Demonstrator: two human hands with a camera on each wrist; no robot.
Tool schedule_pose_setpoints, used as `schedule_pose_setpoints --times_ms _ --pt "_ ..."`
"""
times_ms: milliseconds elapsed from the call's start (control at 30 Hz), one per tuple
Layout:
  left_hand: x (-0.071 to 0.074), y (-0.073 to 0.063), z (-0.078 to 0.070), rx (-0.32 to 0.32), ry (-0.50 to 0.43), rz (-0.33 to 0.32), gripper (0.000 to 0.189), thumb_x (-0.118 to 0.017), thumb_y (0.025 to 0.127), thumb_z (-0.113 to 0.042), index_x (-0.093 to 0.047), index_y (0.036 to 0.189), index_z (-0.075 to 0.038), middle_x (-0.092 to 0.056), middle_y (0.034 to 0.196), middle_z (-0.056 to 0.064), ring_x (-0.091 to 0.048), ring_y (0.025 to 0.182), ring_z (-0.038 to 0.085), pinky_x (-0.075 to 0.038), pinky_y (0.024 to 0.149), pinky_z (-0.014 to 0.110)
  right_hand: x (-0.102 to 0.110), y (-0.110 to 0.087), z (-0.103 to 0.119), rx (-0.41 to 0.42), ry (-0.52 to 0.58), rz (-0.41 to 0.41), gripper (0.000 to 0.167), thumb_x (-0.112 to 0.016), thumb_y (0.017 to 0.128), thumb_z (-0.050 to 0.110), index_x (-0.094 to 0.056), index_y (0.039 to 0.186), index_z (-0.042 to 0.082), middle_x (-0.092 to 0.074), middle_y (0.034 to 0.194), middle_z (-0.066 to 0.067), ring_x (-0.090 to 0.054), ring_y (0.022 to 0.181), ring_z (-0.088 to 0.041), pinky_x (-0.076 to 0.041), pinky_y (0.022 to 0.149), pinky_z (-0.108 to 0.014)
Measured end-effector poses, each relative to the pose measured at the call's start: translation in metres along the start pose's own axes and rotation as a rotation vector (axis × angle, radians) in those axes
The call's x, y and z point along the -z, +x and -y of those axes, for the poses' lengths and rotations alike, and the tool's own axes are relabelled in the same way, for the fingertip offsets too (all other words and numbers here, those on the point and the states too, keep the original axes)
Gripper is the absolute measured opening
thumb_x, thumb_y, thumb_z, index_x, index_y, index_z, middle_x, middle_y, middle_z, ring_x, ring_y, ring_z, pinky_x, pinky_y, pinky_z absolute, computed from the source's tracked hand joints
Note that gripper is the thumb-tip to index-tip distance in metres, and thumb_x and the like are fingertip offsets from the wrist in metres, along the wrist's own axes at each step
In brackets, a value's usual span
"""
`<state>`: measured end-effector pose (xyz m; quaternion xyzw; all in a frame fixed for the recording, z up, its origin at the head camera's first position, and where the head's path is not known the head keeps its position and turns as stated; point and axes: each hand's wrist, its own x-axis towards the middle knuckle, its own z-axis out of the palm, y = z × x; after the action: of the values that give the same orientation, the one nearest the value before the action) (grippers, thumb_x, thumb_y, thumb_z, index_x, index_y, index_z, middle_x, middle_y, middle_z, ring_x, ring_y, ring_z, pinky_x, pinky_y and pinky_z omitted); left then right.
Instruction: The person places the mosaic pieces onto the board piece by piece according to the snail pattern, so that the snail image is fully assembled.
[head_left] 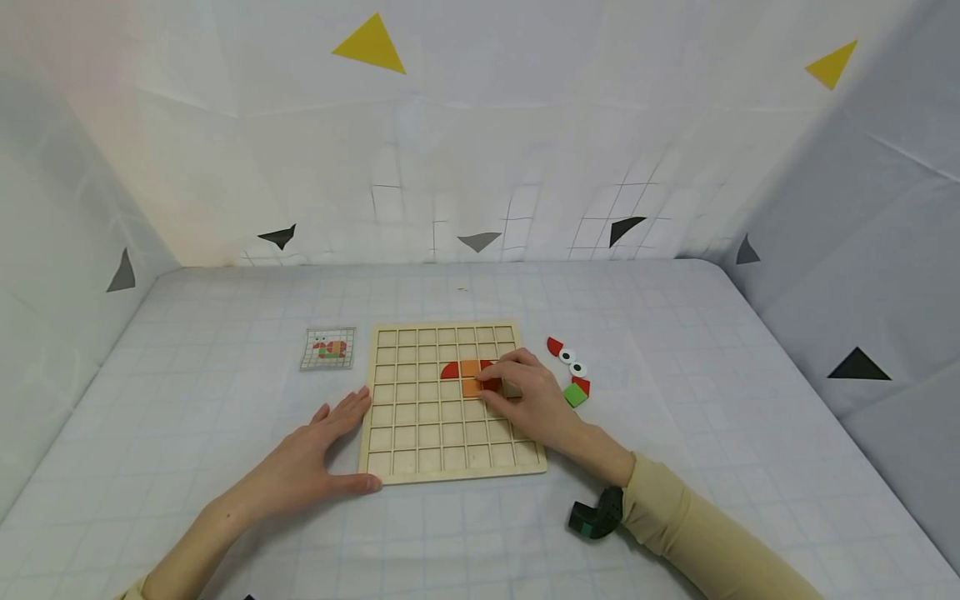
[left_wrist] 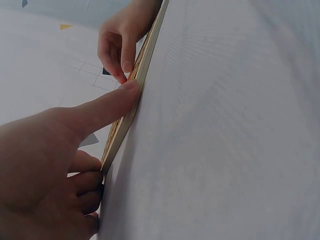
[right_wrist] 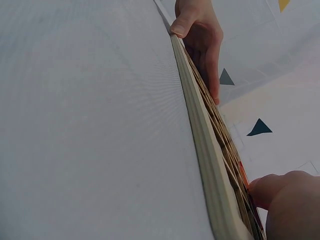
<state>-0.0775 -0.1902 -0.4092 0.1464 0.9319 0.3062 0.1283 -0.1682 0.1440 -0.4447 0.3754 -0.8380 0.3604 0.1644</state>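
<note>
A square wooden grid board point(head_left: 420, 437) lies on the table. My left hand point(head_left: 307, 458) rests with thumb and fingertips along its left edge and near-left corner, fingers extended. Over the board's right half, my right hand point(head_left: 536, 400) pinches a red tile point(head_left: 491, 384) between thumb and forefinger at a cell. Beside that tile sit two orange square tiles point(head_left: 470, 367), one above the other, and a rounded red tile point(head_left: 450, 372). Another red tile point(head_left: 486, 364) shows partly under the right fingers. In the left wrist view, the left thumb touches the rim of the board point(left_wrist: 120, 130).
Right of the board lie two round eye tiles point(head_left: 572, 362), a red rounded tile point(head_left: 554, 346), another red tile point(head_left: 582, 386) and a green square tile point(head_left: 575, 395). A small pattern card point(head_left: 327, 348) is at the board's left. A black device point(head_left: 596, 515) is by the right wrist.
</note>
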Motion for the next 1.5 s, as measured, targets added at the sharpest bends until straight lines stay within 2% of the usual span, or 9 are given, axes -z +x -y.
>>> schedule_pose_setpoints --times_ms 267,367,500,667,733,900,1100,1267,1500 --pt "0.001 0.0 -0.001 0.01 0.003 0.009 0.111 -0.074 0.073 -0.07 -0.027 0.159 -0.019 -0.022 0.166 0.002 -0.018 0.152 0.041 -0.02 0.12 0.064 0.001 0.0 0.0 -0.015 0.007 -0.001 0.02 -0.079 0.086 0.014 -0.075 0.105 0.012 -0.071 0.098 0.003 -0.056 0.101 -0.015 -0.054 0.078 -0.029" --pt "0.001 0.001 -0.001 0.012 -0.001 0.008 0.111 -0.074 0.072 -0.07 -0.027 0.159 -0.02 -0.022 0.166 0.002 -0.018 0.152 0.041 -0.02 0.12 0.064 0.004 0.001 0.0 -0.022 0.075 -0.096 0.019 -0.078 0.086 0.009 -0.076 0.105 0.011 -0.073 0.098 0.001 -0.057 0.102 -0.016 -0.053 0.082 -0.03" --pt "-0.001 0.002 -0.001 0.008 -0.013 0.011 0.111 -0.075 0.072 -0.07 -0.027 0.159 -0.019 -0.022 0.166 0.002 -0.018 0.152 0.039 -0.019 0.12 0.063 0.02 0.005 0.003 -0.045 0.229 -0.277 0.021 -0.071 0.086 -0.006 -0.075 0.104 0.003 -0.073 0.099 -0.01 -0.057 0.103 -0.025 -0.048 0.091 -0.029" --pt "-0.004 0.003 -0.002 -0.012 -0.022 0.01 0.112 -0.075 0.072 -0.069 -0.027 0.159 -0.018 -0.021 0.166 0.0 -0.018 0.153 0.034 -0.017 0.123 0.059 0.049 0.004 -0.001 -0.159 0.307 -0.315 0.025 -0.062 0.091 -0.009 -0.072 0.112 0.001 -0.07 0.106 -0.017 -0.053 0.106 -0.028 -0.041 0.096 -0.027" --pt "-0.005 0.004 -0.002 -0.019 -0.022 0.008 0.112 -0.075 0.072 -0.069 -0.028 0.159 -0.018 -0.021 0.166 -0.001 -0.018 0.153 0.033 -0.017 0.123 0.057 0.059 0.0 -0.005 -0.238 0.267 -0.292 0.024 -0.062 0.094 -0.003 -0.072 0.114 0.005 -0.071 0.109 -0.013 -0.053 0.109 -0.024 -0.041 0.098 -0.029" --pt "-0.005 0.004 -0.002 -0.025 -0.015 0.003 0.112 -0.076 0.072 -0.069 -0.028 0.159 -0.017 -0.022 0.166 -0.001 -0.019 0.153 0.031 -0.017 0.124 0.055 0.074 -0.015 -0.023 -0.444 0.137 -0.226 0.02 -0.067 0.096 0.015 -0.074 0.114 0.018 -0.068 0.114 -0.001 -0.054 0.114 -0.016 -0.042 0.103 -0.046" --pt "-0.004 0.003 -0.002 -0.027 -0.012 -0.002 0.111 -0.075 0.072 -0.069 -0.029 0.159 -0.017 -0.023 0.166 -0.001 -0.02 0.153 0.031 -0.017 0.124 0.056 0.082 -0.028 -0.044 -0.584 0.019 -0.168 0.024 -0.07 0.094 0.024 -0.072 0.116 0.016 -0.063 0.122 -0.004 -0.051 0.117 -0.025 -0.041 0.1 -0.052" --pt "-0.003 0.002 -0.002 -0.018 -0.014 0.002 0.112 -0.076 0.072 -0.068 -0.029 0.159 -0.016 -0.023 0.166 0.001 -0.02 0.153 0.033 -0.017 0.123 0.058 0.074 -0.027 -0.059 -0.595 -0.031 -0.162 0.027 -0.076 0.089 0.025 -0.072 0.112 0.01 -0.067 0.116 -0.008 -0.052 0.112 -0.028 -0.043 0.096 -0.046" --pt "-0.002 0.002 0.001 0.012 0.002 0.004 0.113 -0.077 0.071 -0.068 -0.028 0.159 -0.018 -0.022 0.166 0.0 -0.019 0.153 0.034 -0.018 0.122 0.059 0.063 -0.024 -0.064 -0.493 -0.103 -0.183 0.023 -0.08 0.084 0.016 -0.073 0.105 0.008 -0.072 0.104 -0.008 -0.055 0.104 -0.024 -0.046 0.091 -0.045"
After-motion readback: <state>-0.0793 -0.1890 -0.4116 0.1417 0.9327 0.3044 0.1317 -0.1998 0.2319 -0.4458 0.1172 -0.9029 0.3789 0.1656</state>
